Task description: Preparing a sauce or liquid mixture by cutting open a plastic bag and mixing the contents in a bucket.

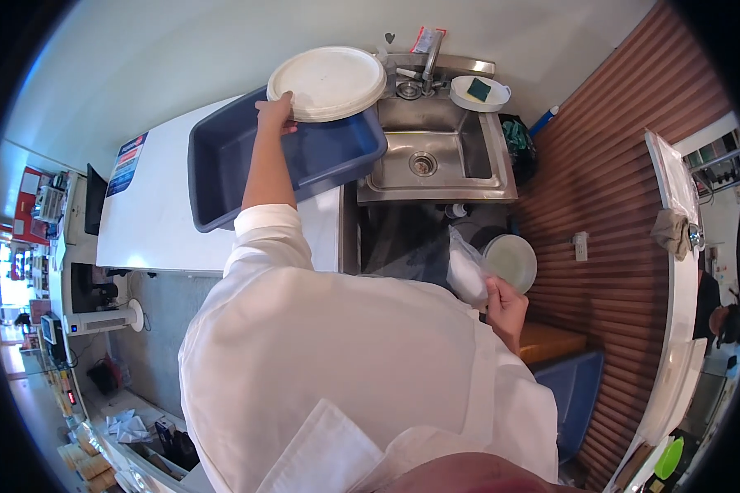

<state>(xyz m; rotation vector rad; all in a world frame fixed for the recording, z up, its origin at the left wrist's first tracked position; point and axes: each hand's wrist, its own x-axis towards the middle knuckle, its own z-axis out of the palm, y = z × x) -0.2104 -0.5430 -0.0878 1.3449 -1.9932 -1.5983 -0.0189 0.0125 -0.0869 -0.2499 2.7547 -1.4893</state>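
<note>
The left hand (276, 113) reaches out over the white counter (152, 222), fingers closed on the near rim of a round cream plate (327, 82) and holding it above the far end of a dark blue plastic tub (247, 168). The plate overhangs the tub's corner towards the stainless steel sink (436, 156). The tub sits on the counter just left of the sink, tilted across the counter edge. The right hand (506, 308) is low, near the body, gripping a crumpled clear plastic bag (466, 271); just beside it sits a pale round lid or plate (511, 263), and whether the fingers touch it I cannot tell. Behind the sink stands the tap (429, 62), and to its right a small white bowl (478, 94) holding a green sponge (478, 89)
</note>
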